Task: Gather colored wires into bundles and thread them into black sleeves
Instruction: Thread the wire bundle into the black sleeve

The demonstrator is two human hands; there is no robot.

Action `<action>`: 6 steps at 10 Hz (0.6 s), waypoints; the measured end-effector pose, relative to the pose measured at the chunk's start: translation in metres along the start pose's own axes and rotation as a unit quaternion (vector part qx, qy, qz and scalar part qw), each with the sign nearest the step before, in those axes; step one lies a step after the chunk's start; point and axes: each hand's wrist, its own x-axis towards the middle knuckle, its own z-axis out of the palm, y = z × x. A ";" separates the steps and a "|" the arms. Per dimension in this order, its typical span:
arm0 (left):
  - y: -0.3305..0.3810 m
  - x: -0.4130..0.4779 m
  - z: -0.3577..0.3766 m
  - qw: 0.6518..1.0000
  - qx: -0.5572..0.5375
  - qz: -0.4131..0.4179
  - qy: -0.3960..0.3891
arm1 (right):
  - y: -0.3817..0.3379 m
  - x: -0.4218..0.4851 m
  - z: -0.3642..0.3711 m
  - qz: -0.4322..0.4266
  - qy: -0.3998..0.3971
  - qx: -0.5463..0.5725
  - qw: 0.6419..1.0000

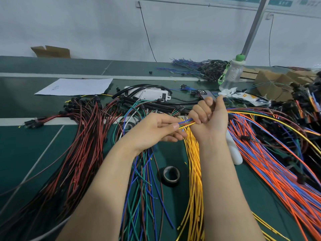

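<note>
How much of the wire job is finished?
Maybe done: the heap of blue wires with black ends at the back of the table. In hand: the right hand grips a mixed bundle while the left hand pinches its ends; no sleeve is on it yet. Left: the loose yellow wires, the orange and blue wires, and black sleeves lying behind the hands.

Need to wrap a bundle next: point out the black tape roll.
Head view, lower centre: the black tape roll lies on the green table between the yellow wires and the blue and green wires.
</note>
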 end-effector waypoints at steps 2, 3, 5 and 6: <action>0.003 -0.005 -0.003 0.999 -0.039 -0.020 -0.024 | 0.000 0.000 0.000 0.027 -0.014 0.028 0.999; 0.003 -0.003 0.001 0.999 -0.029 -0.039 -0.009 | 0.001 -0.001 0.001 0.026 -0.010 0.028 0.999; 0.005 0.000 0.011 0.987 -0.138 -0.085 0.011 | 0.001 -0.002 0.003 0.036 -0.047 0.024 0.998; 0.004 0.001 0.011 0.984 -0.154 -0.093 0.014 | 0.000 -0.003 0.003 0.054 -0.073 0.025 0.996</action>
